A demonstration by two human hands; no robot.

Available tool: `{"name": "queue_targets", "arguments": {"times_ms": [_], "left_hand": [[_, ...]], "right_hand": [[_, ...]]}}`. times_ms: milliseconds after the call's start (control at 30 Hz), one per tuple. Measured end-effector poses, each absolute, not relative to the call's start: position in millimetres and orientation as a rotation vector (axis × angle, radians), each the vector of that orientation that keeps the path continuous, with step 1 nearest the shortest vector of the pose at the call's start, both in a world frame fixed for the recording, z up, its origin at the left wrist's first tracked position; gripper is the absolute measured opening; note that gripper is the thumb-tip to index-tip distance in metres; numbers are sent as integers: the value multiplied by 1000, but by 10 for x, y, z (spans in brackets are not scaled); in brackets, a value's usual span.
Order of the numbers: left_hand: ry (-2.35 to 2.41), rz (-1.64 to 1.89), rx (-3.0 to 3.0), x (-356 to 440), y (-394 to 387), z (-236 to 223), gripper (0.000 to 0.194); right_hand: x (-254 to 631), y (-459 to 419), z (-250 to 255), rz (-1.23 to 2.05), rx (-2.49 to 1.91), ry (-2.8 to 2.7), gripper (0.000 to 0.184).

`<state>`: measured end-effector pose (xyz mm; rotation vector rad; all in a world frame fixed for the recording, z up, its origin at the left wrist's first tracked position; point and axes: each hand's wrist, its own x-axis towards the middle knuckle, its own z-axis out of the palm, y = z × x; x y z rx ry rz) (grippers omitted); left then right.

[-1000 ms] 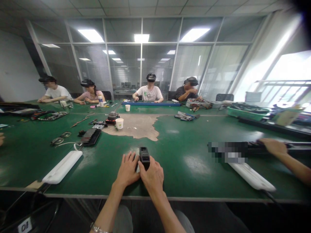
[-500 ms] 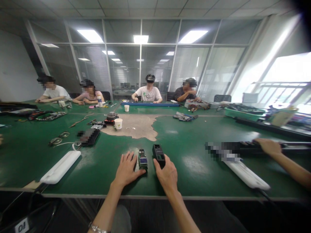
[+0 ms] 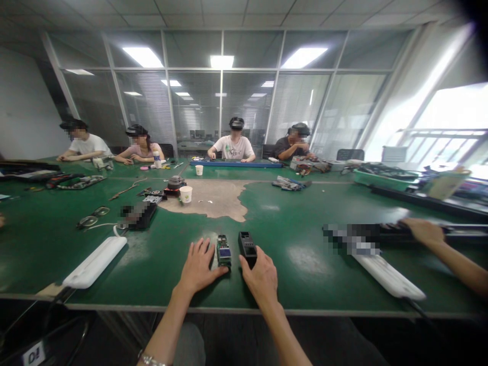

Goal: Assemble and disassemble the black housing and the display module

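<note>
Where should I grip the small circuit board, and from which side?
Its long edges, I'd say: bring the left hand over the circuit board from above. It is narrow, lies pointing away from you, and the gap toward the black casing leaves its right edge free to pinch.

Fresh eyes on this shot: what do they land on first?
Probably the large, pale, ragged-edged patch mid-table, stark against the green tabletop. Next, front and centre, the right hand holds a black casing, while a small circuit board lies beside the left hand, at its thumb.
</note>
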<state>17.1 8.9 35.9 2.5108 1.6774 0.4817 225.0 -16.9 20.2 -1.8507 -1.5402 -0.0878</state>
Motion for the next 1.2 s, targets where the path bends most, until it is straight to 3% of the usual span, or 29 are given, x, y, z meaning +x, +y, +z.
{"name": "queue_targets", "arguments": {"times_ms": [133,233,633,1200], "left_hand": [[1672,483,2511,174,81,367,91],[1676,489,2507,175,75,371,91],[1636,483,2546,167,47,391,76],[1631,513,2529,153,29,400,68]], "right_hand": [[2258,-156,147,-112,-1847,-1512,77],[2263,-170,151,-133,-1809,-1490,81],[2227,-269,302,-63,-1887,-1491,46],[1624,-277,787,-15,-1798,-1591,37]]}}
